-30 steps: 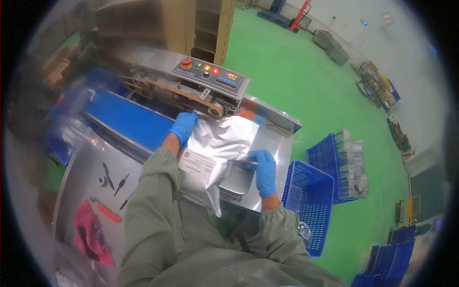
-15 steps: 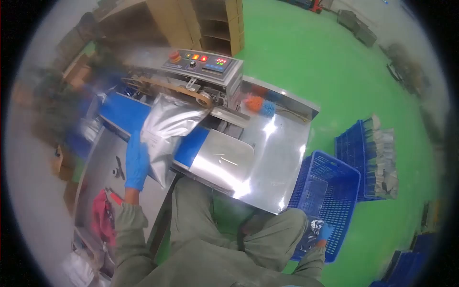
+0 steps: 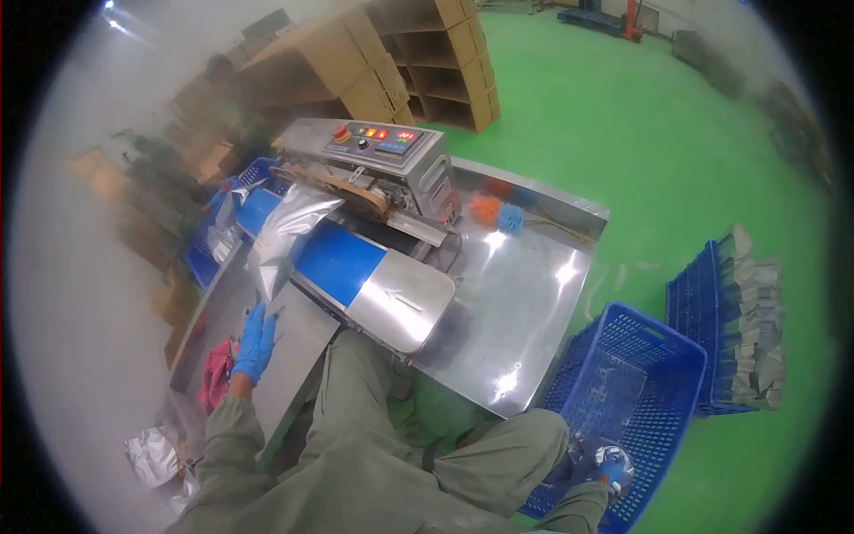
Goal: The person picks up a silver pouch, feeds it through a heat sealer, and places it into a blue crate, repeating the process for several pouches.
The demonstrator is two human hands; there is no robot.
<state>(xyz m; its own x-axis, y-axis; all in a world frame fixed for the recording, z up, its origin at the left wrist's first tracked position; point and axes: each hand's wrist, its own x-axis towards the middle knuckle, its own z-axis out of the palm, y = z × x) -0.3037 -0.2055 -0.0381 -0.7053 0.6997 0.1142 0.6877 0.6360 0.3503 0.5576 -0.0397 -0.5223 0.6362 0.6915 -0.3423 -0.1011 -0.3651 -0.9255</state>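
Observation:
A silver foil pouch lies tilted across the blue conveyor belt, its upper edge at the band of the sealing machine. Just below the pouch's lower corner is my left hand, blue-gloved, open and apart from it, over the metal side table. My right hand, also gloved, reaches down into a blue plastic crate beside my knee. Its fingers are closed on a crumpled-looking silver foil pouch and partly hidden by it.
Several silver pouches stand in a second blue crate on the green floor. An orange and blue brush lies on the steel table. A pink cloth is at left. Cardboard boxes are stacked behind the machine.
My left hand has let go of the pouch on the belt and drawn back toward me. That pouch has moved left along the belt. The camera view has shifted.

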